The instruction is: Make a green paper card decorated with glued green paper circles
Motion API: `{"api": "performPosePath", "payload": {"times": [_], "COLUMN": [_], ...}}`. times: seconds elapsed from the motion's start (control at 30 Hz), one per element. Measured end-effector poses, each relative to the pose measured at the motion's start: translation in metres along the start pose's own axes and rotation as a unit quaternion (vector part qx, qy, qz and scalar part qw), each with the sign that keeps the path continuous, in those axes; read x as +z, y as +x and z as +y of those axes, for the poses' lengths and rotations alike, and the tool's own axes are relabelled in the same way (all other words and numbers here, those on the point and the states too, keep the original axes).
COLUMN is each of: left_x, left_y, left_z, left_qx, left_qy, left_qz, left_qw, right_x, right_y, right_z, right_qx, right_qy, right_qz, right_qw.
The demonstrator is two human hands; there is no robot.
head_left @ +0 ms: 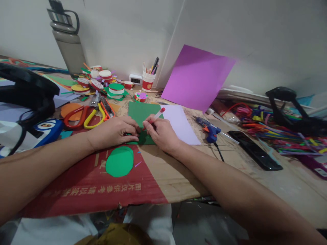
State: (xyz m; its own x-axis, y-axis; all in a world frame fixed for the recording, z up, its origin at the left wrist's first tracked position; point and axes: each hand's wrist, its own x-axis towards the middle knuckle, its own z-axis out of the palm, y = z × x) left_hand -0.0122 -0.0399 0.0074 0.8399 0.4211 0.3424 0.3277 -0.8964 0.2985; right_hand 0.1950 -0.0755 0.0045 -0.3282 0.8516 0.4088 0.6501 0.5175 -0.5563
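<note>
Seemingly marking a green sheet (138, 111) on a cardboard mat (163, 172) with a red-ended pen (158, 114) gripped in the right hand (163, 133). Resting the left hand (116, 132), fingers curled, at the sheet's left side; impossible to tell whether pinching anything beneath. Probably calling next for firm pressure on the paper and a steady pen. Bordered in front by a green disc (119, 162), on the right by a lilac sheet (177, 122) and, farther out, a glue gun (212, 133) and a phone (255, 149). Crowded on the left by red-handled (83, 117) and yellow-handled tools (103, 114); partly blocked from view by both hands.
</note>
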Motion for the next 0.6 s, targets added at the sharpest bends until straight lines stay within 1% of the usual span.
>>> {"api": "performPosePath", "payload": {"times": [0.37, 0.6], "left_x": [-0.0004, -0.0001], "left_y": [0.0016, 0.0019], "left_z": [-0.0006, -0.0013], "left_qx": [0.011, 0.020], "left_qy": [-0.012, -0.011], "left_qz": [0.001, 0.008], "left_qw": [1.000, 1.000], "right_x": [-0.0010, -0.0001], "right_y": [-0.0006, -0.0015], "right_z": [-0.0021, -0.0010], "right_qx": [-0.010, -0.017], "right_qy": [-0.030, -0.028], "right_qz": [-0.001, 0.005], "right_qw": [0.999, 0.999]}}
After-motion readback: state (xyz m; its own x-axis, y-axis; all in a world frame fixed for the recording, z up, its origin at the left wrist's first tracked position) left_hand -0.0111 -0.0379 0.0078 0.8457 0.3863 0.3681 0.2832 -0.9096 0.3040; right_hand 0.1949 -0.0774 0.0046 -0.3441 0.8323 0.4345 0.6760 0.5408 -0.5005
